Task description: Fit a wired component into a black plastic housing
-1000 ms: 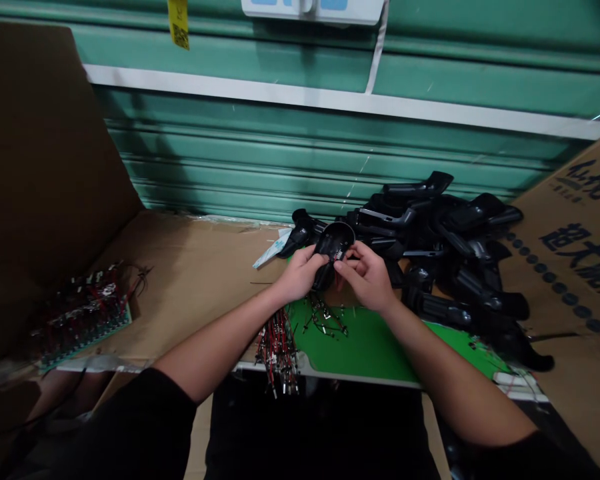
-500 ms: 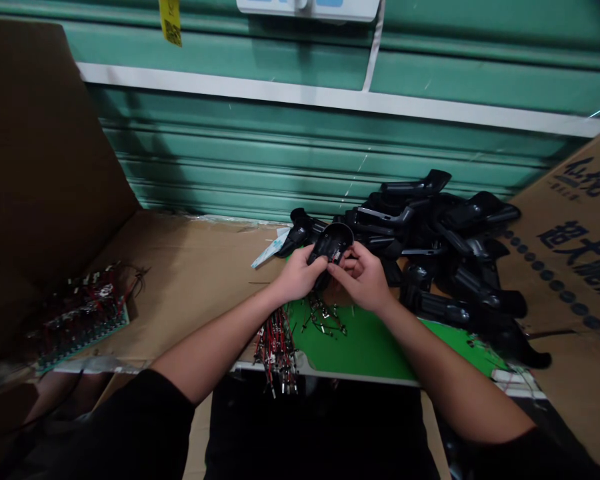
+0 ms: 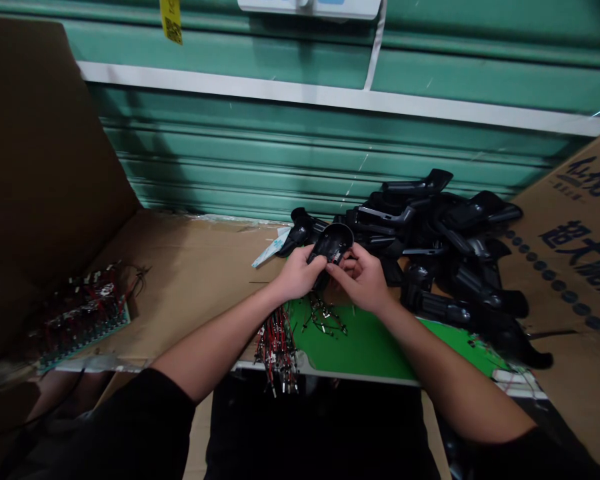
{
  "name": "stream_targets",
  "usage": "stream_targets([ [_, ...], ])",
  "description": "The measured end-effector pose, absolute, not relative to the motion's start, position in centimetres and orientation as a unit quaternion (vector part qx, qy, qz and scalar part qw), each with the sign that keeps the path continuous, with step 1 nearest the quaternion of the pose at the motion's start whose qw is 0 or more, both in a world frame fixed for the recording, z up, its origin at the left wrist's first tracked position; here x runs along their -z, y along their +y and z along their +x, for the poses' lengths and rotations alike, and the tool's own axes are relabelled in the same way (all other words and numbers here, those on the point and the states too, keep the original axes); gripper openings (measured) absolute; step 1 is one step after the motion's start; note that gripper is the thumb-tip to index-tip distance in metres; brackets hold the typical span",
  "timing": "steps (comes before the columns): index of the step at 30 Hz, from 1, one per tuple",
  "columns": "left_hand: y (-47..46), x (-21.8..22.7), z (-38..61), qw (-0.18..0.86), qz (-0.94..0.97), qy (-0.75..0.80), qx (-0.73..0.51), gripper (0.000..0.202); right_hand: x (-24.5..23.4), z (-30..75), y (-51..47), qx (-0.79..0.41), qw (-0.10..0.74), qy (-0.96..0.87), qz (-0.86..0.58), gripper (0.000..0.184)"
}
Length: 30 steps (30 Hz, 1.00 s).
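A black plastic housing half (image 3: pixel 336 239), with its hollow, rounded inside facing up, is held between both hands above the green mat (image 3: pixel 365 350). My left hand (image 3: pixel 300 272) grips its left side, thumb pressed over the near edge. On the opposite side my right hand (image 3: pixel 361 275) is closed on the shell, thumb and fingers meeting at a small part with red in it inside the housing; its details are too small to make out. Just below the hands lie a few loose wired pieces (image 3: pixel 324 315). A bundle of red and black wires (image 3: pixel 279 353) hangs over the table's front edge.
Many black plastic housings (image 3: pixel 445 233) are heaped at the right, beside a printed cardboard box (image 3: pixel 580 247). On the left, a green board with wired parts (image 3: pixel 93 320) rests on cardboard. A green ribbed wall (image 3: pixel 240 160) closes off the back. A blue-white strip (image 3: pixel 271 248) lies near it.
Almost nothing differs. Both hands keep the same hold on the black housing, and the whole view has shifted very slightly.
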<state>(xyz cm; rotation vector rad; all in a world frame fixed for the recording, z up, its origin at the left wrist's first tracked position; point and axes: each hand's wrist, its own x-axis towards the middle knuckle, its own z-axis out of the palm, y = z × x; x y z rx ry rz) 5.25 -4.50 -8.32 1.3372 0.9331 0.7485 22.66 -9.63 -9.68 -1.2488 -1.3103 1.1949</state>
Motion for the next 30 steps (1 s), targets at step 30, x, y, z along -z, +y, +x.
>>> stream_targets([
  [30,-2.0,7.9,3.1,0.512,0.656,0.456,-0.315,0.036,8.1,22.4,-9.0,-0.619,0.479,-0.376,-0.496,0.055],
])
